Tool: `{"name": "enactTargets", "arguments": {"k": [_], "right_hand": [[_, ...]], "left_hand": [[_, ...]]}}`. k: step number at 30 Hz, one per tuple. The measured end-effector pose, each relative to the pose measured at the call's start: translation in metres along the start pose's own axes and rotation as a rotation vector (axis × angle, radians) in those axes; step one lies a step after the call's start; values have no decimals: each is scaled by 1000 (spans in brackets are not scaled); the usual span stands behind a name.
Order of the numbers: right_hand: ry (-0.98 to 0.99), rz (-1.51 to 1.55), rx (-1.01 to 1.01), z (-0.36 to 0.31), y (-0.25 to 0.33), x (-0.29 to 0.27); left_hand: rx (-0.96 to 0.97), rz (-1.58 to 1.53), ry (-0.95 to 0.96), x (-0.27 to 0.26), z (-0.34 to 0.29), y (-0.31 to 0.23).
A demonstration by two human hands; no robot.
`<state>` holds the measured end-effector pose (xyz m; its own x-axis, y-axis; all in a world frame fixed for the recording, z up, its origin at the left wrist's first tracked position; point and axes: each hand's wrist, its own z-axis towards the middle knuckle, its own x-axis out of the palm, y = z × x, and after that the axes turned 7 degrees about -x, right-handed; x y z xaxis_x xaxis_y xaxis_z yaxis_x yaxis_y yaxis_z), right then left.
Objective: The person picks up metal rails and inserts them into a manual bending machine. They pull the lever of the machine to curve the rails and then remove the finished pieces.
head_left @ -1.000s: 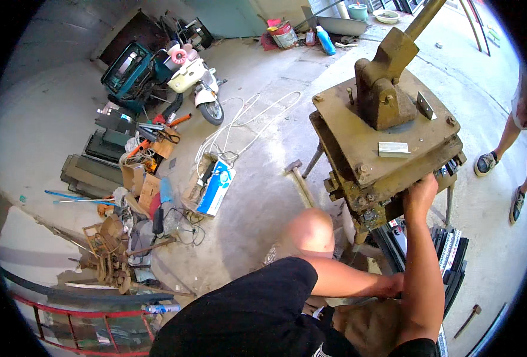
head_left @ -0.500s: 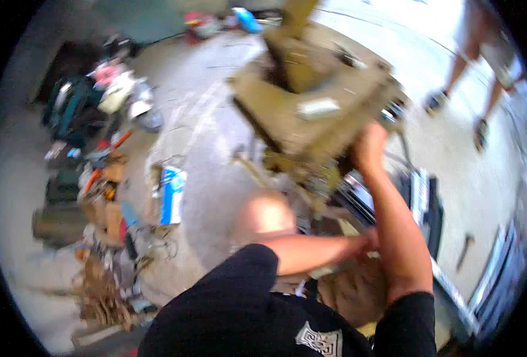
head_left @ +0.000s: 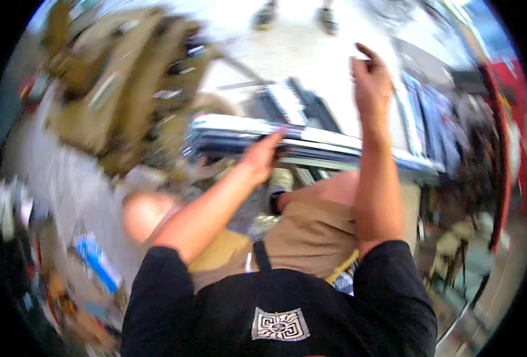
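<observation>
A bundle of long, straight metal profiles, pale and dark, lies crosswise in front of me; its left end reaches the brown machine. My left hand is at the near side of the bundle, its fingers stretched along the bars and the thumb apart. Whether it presses on them is blurred. Beyond the bundle, my right hand is raised over the pale floor with nothing in it, thumb and fingers spread and fingertips dark.
Shorter dark and silver profiles lie behind the bundle. More long pieces stretch at the right, beside a red upright panel. A person's shoes stand at the far side. A blue-white box sits on the left floor.
My view has swung right, so the machine now appears farther left. My right hand has left the machine's side and is raised, open. My left hand has come to the bars.
</observation>
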<state>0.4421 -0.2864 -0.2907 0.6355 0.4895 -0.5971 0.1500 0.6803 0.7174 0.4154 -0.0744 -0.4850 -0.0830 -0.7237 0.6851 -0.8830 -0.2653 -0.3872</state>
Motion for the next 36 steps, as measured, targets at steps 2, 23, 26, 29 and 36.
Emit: {"name": "enactTargets", "arguments": {"k": [2, 23, 26, 29, 36], "right_hand": [[-156, -312, -62, -7, -87, -8], [-952, 1380, 488, -50, -218, -68], [-900, 1233, 502, -57, -188, -99], [-940, 1083, 658, -70, -148, -143], [-884, 1018, 767, -63, -230, -123]], "left_hand": [[15, 101, 110, -22, -2, -3], [506, 170, 72, 41, -73, -72], [532, 199, 3, 60, -85, -68], [567, 269, 42, 83, -75, -74], [517, 212, -111, 76, -57, -87]]}}
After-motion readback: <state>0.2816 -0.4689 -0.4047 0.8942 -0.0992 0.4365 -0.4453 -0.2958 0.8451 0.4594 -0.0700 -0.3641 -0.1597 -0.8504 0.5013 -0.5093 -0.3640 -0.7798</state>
